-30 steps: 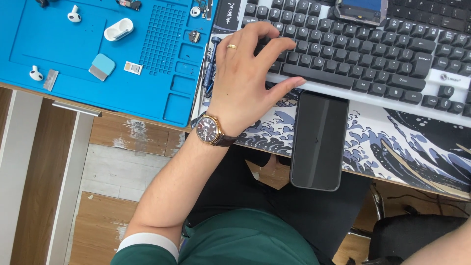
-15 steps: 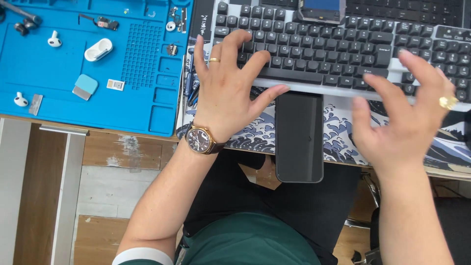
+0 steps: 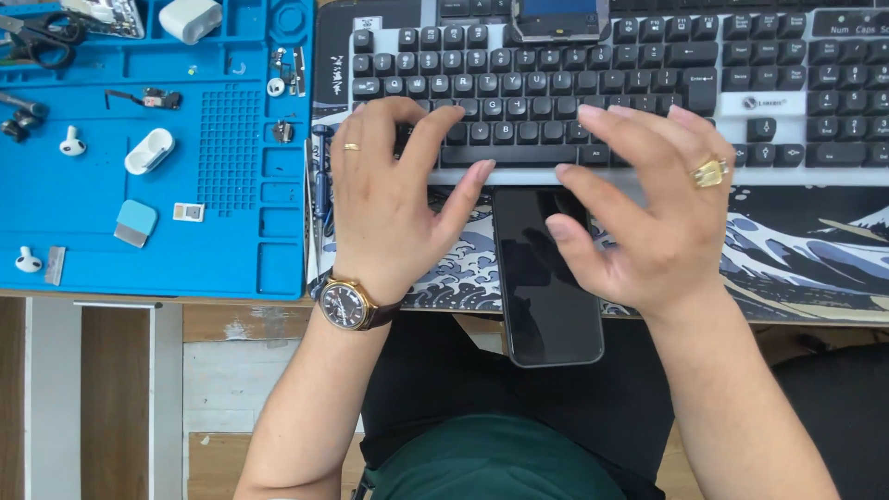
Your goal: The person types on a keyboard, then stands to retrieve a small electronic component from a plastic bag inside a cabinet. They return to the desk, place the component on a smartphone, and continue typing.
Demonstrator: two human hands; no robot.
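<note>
Left hand: the left hand (image 3: 394,208) lies flat over the left end of the keyboard (image 3: 593,88), fingers (image 3: 435,139) spread and loose, tips on the keys, thumb angled toward the space bar; nothing gripped.
Right hand: the right hand (image 3: 648,213) hovers over the keyboard's lower middle edge, fingers fanned and relaxed, thumb dipping down over the top of the phone; nothing held here either.
Phone position: the black phone (image 3: 546,278) lies face up, screen dark, on the wave-print mat (image 3: 806,259), right between the two hands and just below the keyboard.
Long axis: it runs away from the person, top end tucked against the keyboard's front edge, bottom end hanging past the desk (image 3: 241,319) edge over the lap.
Nearer hand: the right, I'd say; its thumb and palm edge overlap the phone's upper right, while the left thumb stops just short of the upper left corner.
In the way: only the keyboard's front edge, tight against the phone's top.
Off to the left: a blue work mat (image 3: 222,241) carrying a white earbud case (image 3: 148,151), loose earbuds (image 3: 72,141), and a small blue-and-grey block (image 3: 135,222), all well apart from both hands.
Further back: a second small device with a lit screen (image 3: 556,18) sits on the keyboard's top rows.
</note>
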